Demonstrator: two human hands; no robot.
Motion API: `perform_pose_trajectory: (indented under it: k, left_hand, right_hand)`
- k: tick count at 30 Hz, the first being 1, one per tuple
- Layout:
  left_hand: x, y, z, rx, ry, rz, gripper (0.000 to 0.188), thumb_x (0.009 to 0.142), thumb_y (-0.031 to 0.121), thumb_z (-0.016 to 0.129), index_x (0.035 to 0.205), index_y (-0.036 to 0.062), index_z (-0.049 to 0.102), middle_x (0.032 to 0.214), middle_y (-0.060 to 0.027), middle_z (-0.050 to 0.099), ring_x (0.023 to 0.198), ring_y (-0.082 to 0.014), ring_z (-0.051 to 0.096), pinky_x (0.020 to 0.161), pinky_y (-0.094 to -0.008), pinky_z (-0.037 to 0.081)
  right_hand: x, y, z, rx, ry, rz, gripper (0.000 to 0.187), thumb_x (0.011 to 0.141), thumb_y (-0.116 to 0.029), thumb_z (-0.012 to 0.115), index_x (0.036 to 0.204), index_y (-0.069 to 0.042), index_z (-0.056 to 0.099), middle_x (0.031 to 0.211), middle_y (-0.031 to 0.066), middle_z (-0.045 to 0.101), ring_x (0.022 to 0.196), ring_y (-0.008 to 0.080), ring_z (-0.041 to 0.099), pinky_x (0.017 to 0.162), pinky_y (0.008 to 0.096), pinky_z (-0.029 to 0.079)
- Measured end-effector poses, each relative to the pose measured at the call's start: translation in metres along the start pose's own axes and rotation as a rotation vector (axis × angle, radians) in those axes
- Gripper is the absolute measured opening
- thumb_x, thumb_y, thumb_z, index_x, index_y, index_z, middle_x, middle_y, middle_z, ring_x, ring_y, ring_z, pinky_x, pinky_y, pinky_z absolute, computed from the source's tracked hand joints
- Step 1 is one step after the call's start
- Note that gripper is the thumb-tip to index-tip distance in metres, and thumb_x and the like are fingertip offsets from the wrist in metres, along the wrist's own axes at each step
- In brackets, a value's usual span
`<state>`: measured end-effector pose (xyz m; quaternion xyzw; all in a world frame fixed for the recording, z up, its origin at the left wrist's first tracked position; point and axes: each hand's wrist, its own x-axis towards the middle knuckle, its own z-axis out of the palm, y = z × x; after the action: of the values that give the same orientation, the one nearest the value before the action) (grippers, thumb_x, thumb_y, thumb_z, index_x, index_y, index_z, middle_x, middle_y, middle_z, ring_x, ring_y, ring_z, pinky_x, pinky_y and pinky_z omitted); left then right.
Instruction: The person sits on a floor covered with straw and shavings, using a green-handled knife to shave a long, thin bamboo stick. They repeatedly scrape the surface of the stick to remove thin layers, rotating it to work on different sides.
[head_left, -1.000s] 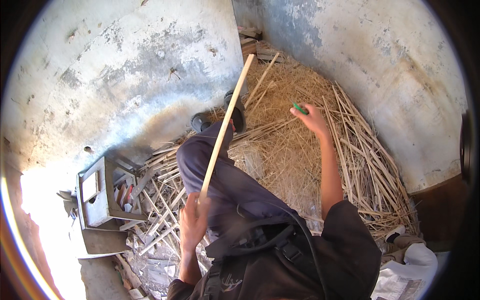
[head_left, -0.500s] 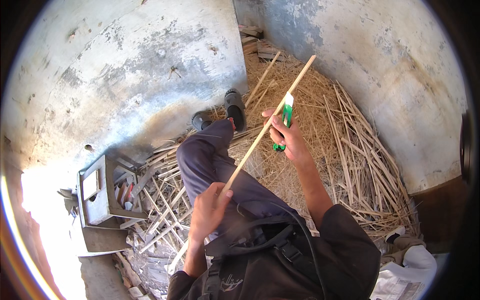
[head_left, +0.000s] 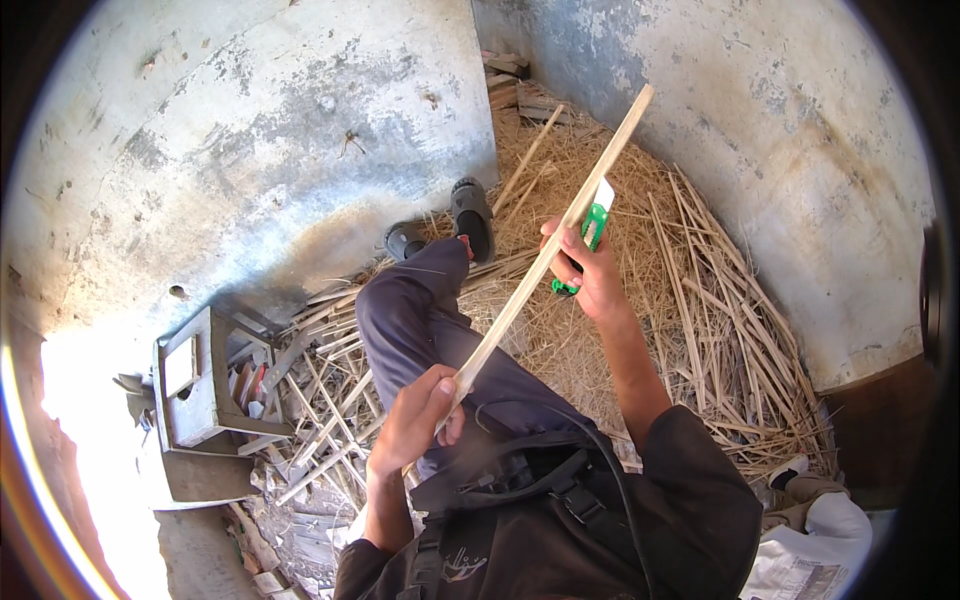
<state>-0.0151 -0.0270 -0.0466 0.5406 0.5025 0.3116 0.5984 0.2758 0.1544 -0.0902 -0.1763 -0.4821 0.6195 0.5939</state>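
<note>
A long pale wooden strip [head_left: 518, 302] slants across my lap, its far end up and to the right. Its near end is gripped by my left hand [head_left: 412, 422], with the fingers wrapped round it above my thigh. My right hand [head_left: 594, 282] is closed round a green utility knife [head_left: 594, 229], with its blade out and pointing away from me. The blade lies close beside the strip's right side; whether it touches cannot be told. Fingertips of the right hand also rest against the strip about midway along.
Loose shavings [head_left: 640, 300] cover the floor, and many cut strips [head_left: 735, 330] lie along the right wall. A worn wooden stool [head_left: 205, 385] lies at left among more strips. Peeling walls [head_left: 300, 120] enclose the corner. White cloth or sacking [head_left: 800, 565] lies at lower right.
The strip has turned so a broader face shows, and its far end has shifted up and right. My right hand and the knife have moved slightly right. My left hand has turned a little.
</note>
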Motion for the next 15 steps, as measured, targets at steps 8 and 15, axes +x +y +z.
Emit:
perform_pose_trajectory:
  k: [8,15]
  left_hand:
    - [-0.001,0.002,0.005,0.139,0.045,0.074,0.028,0.114,0.024,0.065,0.127,-0.0008,0.066,0.079,-0.0028,0.070,0.068,-0.0099,0.066,0.062,-0.0280,0.053]
    - [-0.004,0.012,0.004,0.175,0.071,0.026,0.028,0.115,0.025,0.063,0.127,0.0010,0.073,0.084,-0.0002,0.067,0.075,-0.0058,0.064,0.066,-0.0238,0.052]
  right_hand:
    - [0.004,-0.014,0.000,-0.037,0.068,-0.099,0.030,0.110,-0.028,0.072,0.119,0.001,0.074,0.063,-0.0028,0.054,0.046,0.0030,0.037,0.045,0.0231,0.025]
    - [0.003,-0.021,-0.001,-0.026,0.095,-0.121,0.029,0.112,-0.025,0.068,0.123,0.001,0.073,0.091,0.0145,0.075,0.046,0.0019,0.039,0.044,0.0206,0.029]
